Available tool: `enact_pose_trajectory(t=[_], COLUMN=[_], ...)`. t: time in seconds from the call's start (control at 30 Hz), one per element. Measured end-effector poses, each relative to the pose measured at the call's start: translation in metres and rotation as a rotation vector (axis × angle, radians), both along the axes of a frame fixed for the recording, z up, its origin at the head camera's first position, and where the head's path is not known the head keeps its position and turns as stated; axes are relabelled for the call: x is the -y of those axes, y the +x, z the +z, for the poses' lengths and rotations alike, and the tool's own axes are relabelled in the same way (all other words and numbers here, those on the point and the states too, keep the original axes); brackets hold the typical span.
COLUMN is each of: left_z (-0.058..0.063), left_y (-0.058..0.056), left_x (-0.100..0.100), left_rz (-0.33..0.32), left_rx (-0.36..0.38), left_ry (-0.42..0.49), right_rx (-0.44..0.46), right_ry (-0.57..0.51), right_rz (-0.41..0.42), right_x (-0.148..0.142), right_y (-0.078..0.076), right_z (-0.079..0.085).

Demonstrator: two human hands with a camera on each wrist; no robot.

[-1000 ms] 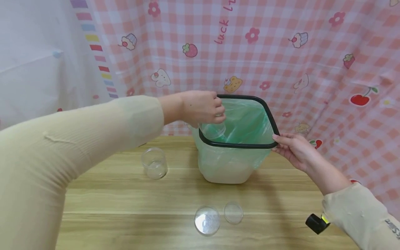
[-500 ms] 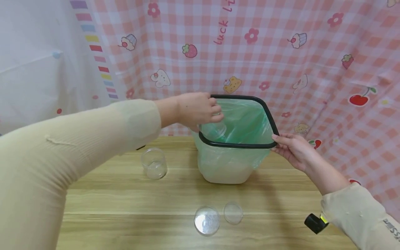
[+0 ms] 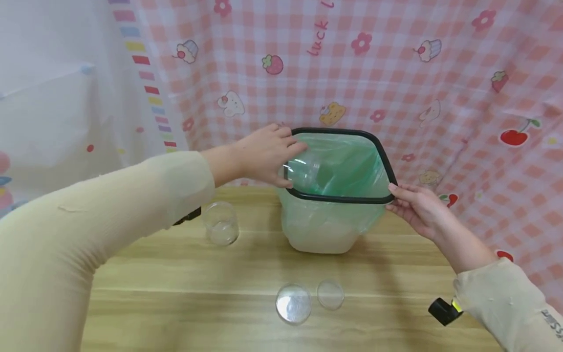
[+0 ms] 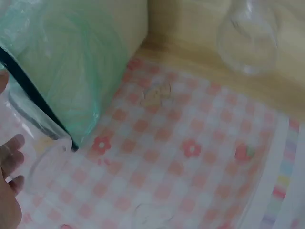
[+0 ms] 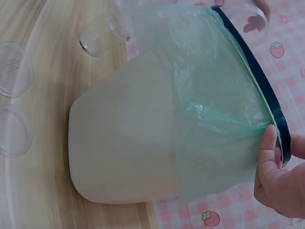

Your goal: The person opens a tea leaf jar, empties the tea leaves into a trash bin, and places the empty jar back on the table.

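A white trash bin (image 3: 323, 237) lined with a green bag (image 3: 352, 166) stands on the table, a black ring round its mouth. At the ring's right corner my right hand (image 3: 418, 208) grips it, thumb above and fingers beneath; the right wrist view shows this hand (image 5: 281, 179) pinching ring and bag. My left hand (image 3: 266, 154) holds a clear jar (image 3: 308, 171) tipped sideways over the left of the mouth, thumb and fingers spread around it. In the left wrist view the jar (image 4: 47, 152) lies beside the fingers, close to the black ring.
Another clear jar (image 3: 222, 225) stands upright on the wooden table (image 3: 211, 293), left of the bin. Two round clear lids (image 3: 293, 304) lie near the front. A pink checked cloth (image 3: 281, 88) hangs right behind the bin.
My left hand has turned, with its fingers now spread wider and the jar tipped further into the bin's mouth. My right hand keeps its grip on the ring. The view has shifted slightly.
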State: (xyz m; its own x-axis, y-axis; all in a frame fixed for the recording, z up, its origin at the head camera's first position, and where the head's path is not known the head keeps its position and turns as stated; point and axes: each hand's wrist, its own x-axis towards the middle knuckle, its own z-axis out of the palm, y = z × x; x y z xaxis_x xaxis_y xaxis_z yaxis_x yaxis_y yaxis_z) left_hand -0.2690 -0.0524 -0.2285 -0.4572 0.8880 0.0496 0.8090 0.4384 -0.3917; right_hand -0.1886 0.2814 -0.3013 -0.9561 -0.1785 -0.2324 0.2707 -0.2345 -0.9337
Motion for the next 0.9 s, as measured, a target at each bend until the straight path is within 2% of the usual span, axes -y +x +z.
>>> enact_pose_trajectory(t=[0.17, 0.33, 0.43, 0.6, 0.7, 0.83, 0.9], left_z=[-0.018, -0.037, -0.053, -0.083, -0.106, -0.138, -0.153], left_y=[0.001, 0.006, 0.009, 0.016, 0.022, 0.033, 0.038], left_x=[0.009, 0.018, 0.026, 0.039, 0.043, 0.044, 0.044], left_rz=[0.054, 0.212, 0.289, 0.367, 0.397, 0.449, 0.492], left_rx=[0.106, 0.264, 0.383, 0.526, 0.607, 0.701, 0.729], left_ry=[0.307, 0.554, 0.713, 0.925, 1.038, 1.155, 1.186], right_rx=[0.001, 0.000, 0.000, -0.009, -0.016, -0.027, -0.033], right_ry=[-0.019, -0.035, -0.026, -0.023, -0.021, -0.021, -0.026], right_rz=[-0.019, -0.021, -0.024, -0.030, -0.028, -0.026, -0.026], right_x=[-0.002, -0.002, -0.001, 0.000, 0.001, 0.002, 0.003], right_y=[0.000, 0.001, 0.001, 0.003, 0.003, 0.004, 0.004], right_z=[0.000, -0.003, -0.004, -0.007, -0.006, -0.006, -0.007])
